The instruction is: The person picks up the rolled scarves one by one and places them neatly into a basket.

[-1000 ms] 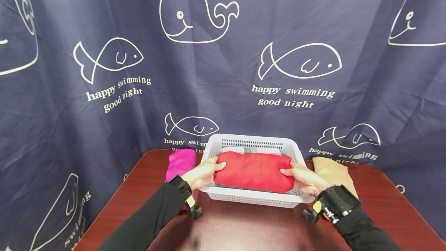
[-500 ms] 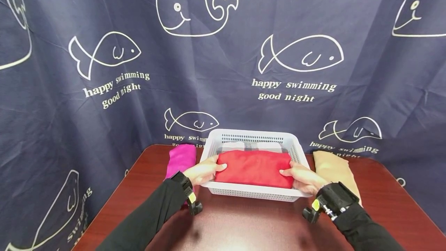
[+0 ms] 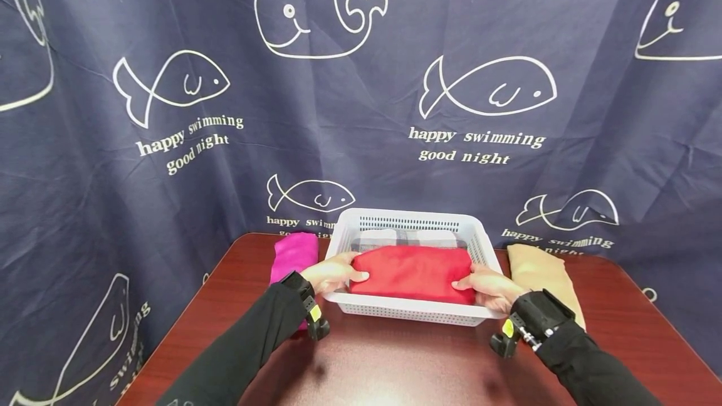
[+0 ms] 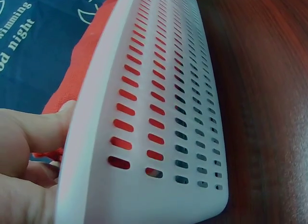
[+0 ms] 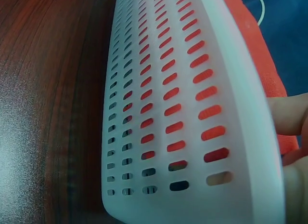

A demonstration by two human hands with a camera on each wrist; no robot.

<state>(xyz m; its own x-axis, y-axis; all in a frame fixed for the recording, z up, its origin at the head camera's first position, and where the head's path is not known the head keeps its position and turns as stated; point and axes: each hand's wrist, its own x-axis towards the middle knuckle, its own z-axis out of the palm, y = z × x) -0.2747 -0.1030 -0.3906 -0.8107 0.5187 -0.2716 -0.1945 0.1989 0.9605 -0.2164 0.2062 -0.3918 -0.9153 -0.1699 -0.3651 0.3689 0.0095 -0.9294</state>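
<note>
A folded red cloth (image 3: 412, 273) lies in the front part of a white perforated plastic basket (image 3: 414, 313), low behind its front wall. My left hand (image 3: 334, 273) grips the cloth's left end, thumb on top. At the right end my right hand (image 3: 489, 287) holds it the same way. Behind the red cloth, a grey-and-white checked cloth (image 3: 378, 239) shows in the basket. Through the slots of the basket wall (image 4: 144, 200) in the left wrist view, red fabric is visible. The right wrist view shows the red cloth (image 5: 260, 50) above the rim, beside my fingers.
A folded magenta cloth (image 3: 296, 255) lies on the table left of the basket, partly behind my left arm. To the right is a folded beige cloth (image 3: 541, 274). The brown table (image 3: 406, 362) backs onto a blue curtain (image 3: 361, 111) with whale and fish prints.
Held in both hands, the red cloth has lowered from over the front rim to behind the front wall. More of the checked cloth shows now. The view has tilted slightly downward.
</note>
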